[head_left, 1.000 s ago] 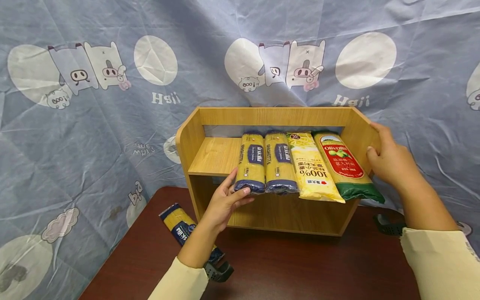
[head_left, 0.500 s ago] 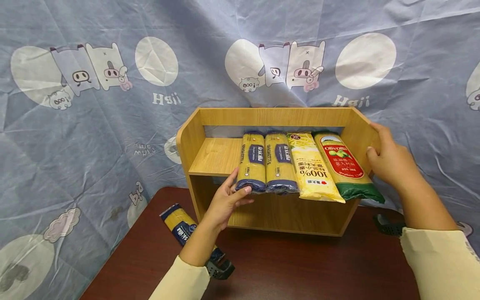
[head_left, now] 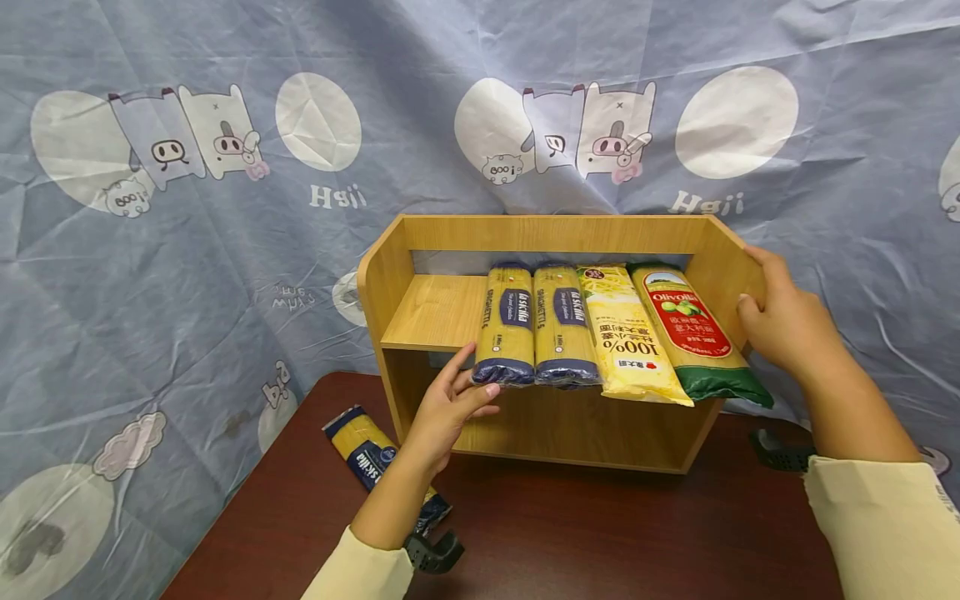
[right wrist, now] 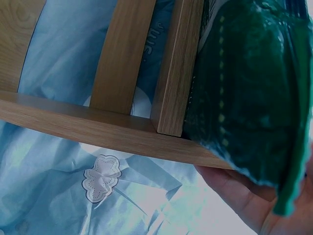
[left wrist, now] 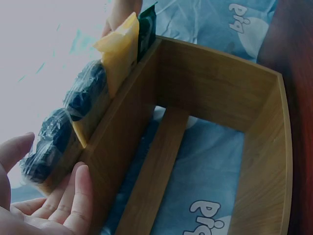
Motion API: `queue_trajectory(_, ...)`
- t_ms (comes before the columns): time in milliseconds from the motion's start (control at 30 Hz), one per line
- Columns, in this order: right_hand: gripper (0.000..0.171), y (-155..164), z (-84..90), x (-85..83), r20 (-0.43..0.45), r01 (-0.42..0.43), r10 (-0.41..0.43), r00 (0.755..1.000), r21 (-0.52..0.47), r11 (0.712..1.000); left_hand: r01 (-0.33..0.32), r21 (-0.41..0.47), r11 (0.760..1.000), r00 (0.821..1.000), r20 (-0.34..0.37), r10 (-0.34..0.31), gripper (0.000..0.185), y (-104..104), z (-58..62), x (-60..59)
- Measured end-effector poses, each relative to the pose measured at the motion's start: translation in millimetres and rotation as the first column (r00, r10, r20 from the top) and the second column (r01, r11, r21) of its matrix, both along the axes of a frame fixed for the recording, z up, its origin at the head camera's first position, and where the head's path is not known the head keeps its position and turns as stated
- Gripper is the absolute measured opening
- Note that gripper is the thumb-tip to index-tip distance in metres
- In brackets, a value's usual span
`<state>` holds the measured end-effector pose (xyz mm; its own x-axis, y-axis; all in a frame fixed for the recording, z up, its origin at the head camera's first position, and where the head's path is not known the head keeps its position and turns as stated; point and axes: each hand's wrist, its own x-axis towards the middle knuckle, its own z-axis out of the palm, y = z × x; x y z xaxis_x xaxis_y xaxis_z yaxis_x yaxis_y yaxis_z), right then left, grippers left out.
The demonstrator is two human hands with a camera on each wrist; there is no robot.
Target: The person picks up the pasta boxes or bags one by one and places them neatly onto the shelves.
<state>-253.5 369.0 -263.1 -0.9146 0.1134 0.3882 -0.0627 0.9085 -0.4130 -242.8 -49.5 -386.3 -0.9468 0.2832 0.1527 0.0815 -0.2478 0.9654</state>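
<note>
Left hand [head_left: 442, 408] wide, touching blue pasta pack [head_left: 504, 327] at 6 o'clock; right hand [head_left: 783, 321] holding shelf [head_left: 551, 233]. Could slip off, overhanging.

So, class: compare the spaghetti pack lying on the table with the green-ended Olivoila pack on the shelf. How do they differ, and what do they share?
The table pack has dark blue ends and label; the Olivoila pack has a red label and a green end. The table pack lies flat on the table, partly hidden by the left forearm; the Olivoila pack lies on the shelf, its end overhanging the front edge. The table pack lies alone; the Olivoila pack sits beside the right hand. Both are long packets showing yellow.
</note>
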Motion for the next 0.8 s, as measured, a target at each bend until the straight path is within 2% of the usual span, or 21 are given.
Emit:
queue_trajectory(200, 0.069, 0.1, -0.3, 0.5, -0.005, -0.005, 0.005, 1.000, 0.003, 1.000, -0.042, -0.045, 0.998, 0.999, -0.007, 0.042, 0.059, -17.6, -8.0, 11.5)
queue_trajectory(367, 0.069, 0.9, 0.5, 0.9, -0.011, -0.004, 0.004, 1.000, 0.009, 1.000, -0.047, -0.072, 0.996, 0.999, -0.023, 0.045, 0.053, -32.0, -18.2, 14.8)
queue_trajectory(500, 0.069, 0.7, 0.4, 0.2, -0.011, -0.005, 0.005, 1.000, 0.008, 1.000, -0.050, -0.113, 0.992, 0.999, -0.010, 0.049, 0.051, -41.7, -28.1, 16.9)
queue_trajectory(633, 0.069, 0.4, -0.5, -0.2, -0.013, -0.009, 0.009, 1.000, 0.007, 1.000, -0.048, -0.199, 0.979, 0.999, 0.006, 0.050, 0.047, -51.0, -42.5, 17.8)
queue_trajectory(800, 0.069, 1.2, -1.0, -0.1, -0.025, -0.010, 0.010, 1.000, 0.009, 1.000, -0.063, -0.308, 0.949, 0.997, 0.019, 0.072, 0.044, -59.3, -62.9, 17.4)
